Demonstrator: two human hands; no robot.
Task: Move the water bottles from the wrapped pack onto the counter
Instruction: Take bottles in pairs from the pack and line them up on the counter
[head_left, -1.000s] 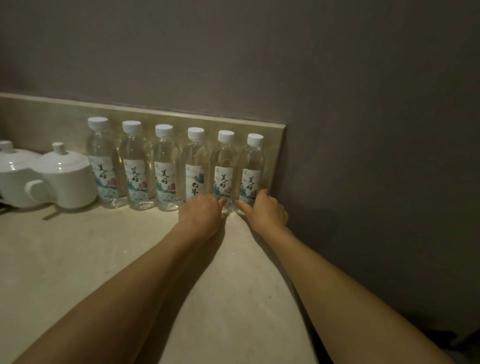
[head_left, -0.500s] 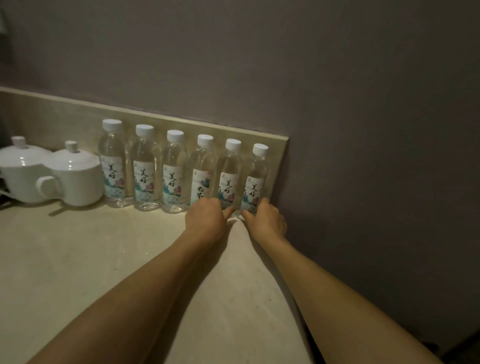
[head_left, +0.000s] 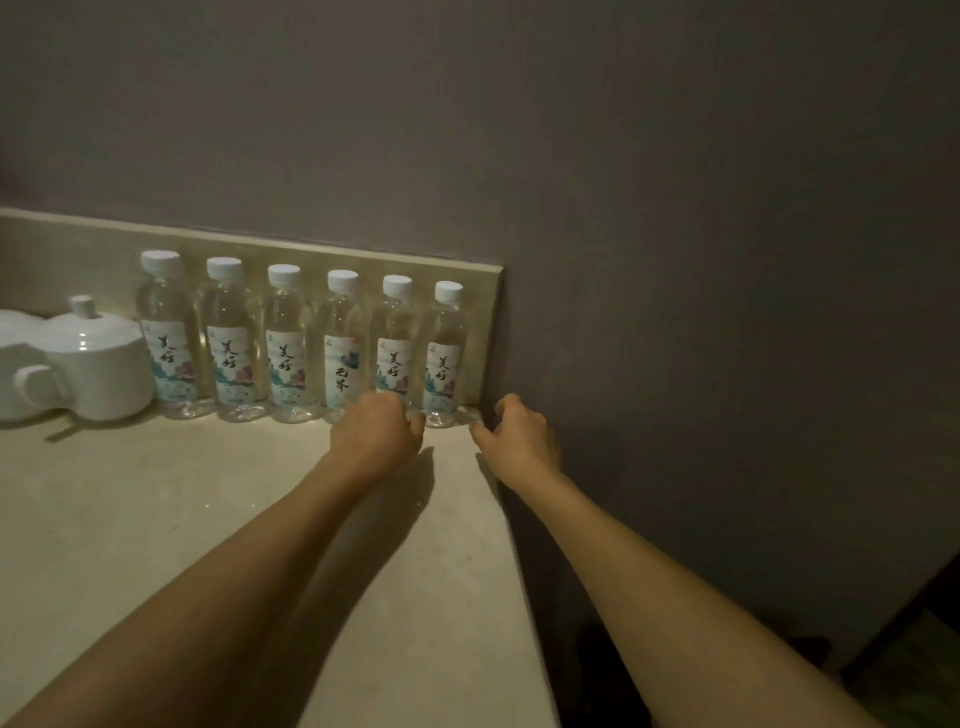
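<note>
Your left hand curls against the row of bottles lining the bench's back edge, squaring it; your right hand hovers half-curled, empty.

clear water bottles with white caps, white lidded cups, beige counter

I see a dim, grainy picture — soft shadows fall from the forearms on the counter, the cups glare faintly, edges bend slightly.

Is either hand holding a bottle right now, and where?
Right hand holds nothing. Left hand covers the fifth bottle's base; grip cannot be told.
</note>
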